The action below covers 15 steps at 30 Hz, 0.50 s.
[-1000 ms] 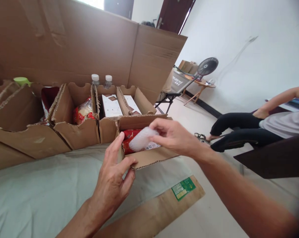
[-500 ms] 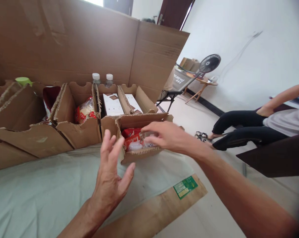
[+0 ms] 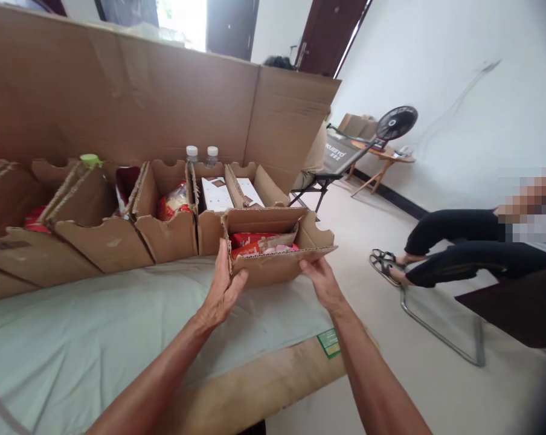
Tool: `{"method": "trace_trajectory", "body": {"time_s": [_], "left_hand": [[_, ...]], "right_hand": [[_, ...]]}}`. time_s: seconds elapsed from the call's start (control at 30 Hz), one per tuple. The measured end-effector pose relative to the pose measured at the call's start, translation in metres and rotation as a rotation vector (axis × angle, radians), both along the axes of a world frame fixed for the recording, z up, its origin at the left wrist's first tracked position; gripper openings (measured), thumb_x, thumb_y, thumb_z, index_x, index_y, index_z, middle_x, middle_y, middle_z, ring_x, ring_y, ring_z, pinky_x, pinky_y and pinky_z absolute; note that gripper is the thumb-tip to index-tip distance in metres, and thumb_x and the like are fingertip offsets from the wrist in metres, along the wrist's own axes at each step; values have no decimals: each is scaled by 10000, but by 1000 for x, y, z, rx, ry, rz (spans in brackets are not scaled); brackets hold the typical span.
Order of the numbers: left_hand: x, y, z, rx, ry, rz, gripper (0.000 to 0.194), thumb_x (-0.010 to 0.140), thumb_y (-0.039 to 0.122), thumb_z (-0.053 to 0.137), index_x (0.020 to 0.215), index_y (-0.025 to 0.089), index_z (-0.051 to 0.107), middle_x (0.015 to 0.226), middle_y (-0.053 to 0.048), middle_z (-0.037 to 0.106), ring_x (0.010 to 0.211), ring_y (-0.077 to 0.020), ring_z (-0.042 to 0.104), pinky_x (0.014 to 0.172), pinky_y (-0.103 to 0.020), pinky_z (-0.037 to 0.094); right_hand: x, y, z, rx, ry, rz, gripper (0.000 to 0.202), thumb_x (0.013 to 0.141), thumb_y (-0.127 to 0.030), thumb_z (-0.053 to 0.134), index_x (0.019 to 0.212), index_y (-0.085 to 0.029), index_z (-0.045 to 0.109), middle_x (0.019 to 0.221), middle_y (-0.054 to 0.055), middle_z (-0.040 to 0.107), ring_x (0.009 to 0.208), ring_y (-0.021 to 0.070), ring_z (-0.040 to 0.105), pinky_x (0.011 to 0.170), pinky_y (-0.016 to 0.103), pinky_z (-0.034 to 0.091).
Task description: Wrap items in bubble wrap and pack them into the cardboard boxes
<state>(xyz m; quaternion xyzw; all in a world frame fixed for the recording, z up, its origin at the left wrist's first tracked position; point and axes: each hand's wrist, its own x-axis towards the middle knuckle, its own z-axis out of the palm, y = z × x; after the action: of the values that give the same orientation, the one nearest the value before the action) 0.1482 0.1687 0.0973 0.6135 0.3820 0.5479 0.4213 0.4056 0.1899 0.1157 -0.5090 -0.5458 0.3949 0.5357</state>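
A small cardboard box (image 3: 273, 273), its top open, is at the front right of the row, over a pale green sheet (image 3: 119, 320), with red packets (image 3: 248, 243) inside. The left hand (image 3: 219, 293) is closed around its left end, thumb on the front wall; the right hand (image 3: 324, 283) pinches the front wall's right part — some fingers hidden. Behind are other boxes (image 3: 167, 238), 2 holding white cartons (image 3: 216, 194), then 2 white-capped bottles (image 3: 212, 158) — and a tall cardboard panel (image 3: 173, 103)
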Motion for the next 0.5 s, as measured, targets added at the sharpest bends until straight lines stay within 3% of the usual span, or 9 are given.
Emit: {"method": "trace_trajectory", "body": {"time_s": [0.13, 0.27, 0.33, 0.4, 0.5], "left_hand": [[-30, -48, -7, -73, 30, 14, 757, 999, 571, 484, 1617, 211, 236, 1670, -142, 323, 1564, -352, 248, 1279, -566, 201], [-95, -105, -8, -141, 65, 150, 646, 987, 560, 512, 1518, 198, 449, 1472, -144, 576, 1410, -365, 488, 1198, -550, 380], [-128, -117, 6, -130, 83, 262, 625, 973, 570, 533, 1465, 187, 515, 1370, -139, 645, 1340, -368, 547, 1172, -552, 404], [-154, -114, 29, -64, 91, 365, 623, 962, 585, 546, 1429, 174, 542, 1334, -134, 658, 1315, -360, 557, 1182, -549, 378], [-165, -91, 66, 100, 74, 433, 650, 940, 623, 562, 1402, 166, 551, 1349, -130, 643, 1311, -343, 547, 1197, -534, 347]], "right_hand": [[-23, -48, 4, 6, -56, -30, 582, 794, -620, 775, 1220, -237, 670, 1326, 98, 703, 1302, 327, 583, 1170, 506, 402], [-76, -86, 19, 6, -130, 70, 524, 873, -567, 716, 1278, -241, 655, 1345, 99, 683, 1319, 329, 564, 1182, 527, 369], [-115, -86, 33, 47, -124, 129, 511, 879, -571, 704, 1259, -233, 661, 1305, 105, 700, 1274, 327, 594, 1152, 518, 406], [-148, -77, 49, 116, -84, 176, 502, 872, -576, 707, 1224, -221, 667, 1252, 106, 721, 1208, 314, 631, 1101, 489, 460], [-172, -60, 68, 231, 1, 157, 504, 863, -573, 721, 1209, -212, 662, 1241, 98, 726, 1165, 289, 650, 1056, 451, 496]]}}
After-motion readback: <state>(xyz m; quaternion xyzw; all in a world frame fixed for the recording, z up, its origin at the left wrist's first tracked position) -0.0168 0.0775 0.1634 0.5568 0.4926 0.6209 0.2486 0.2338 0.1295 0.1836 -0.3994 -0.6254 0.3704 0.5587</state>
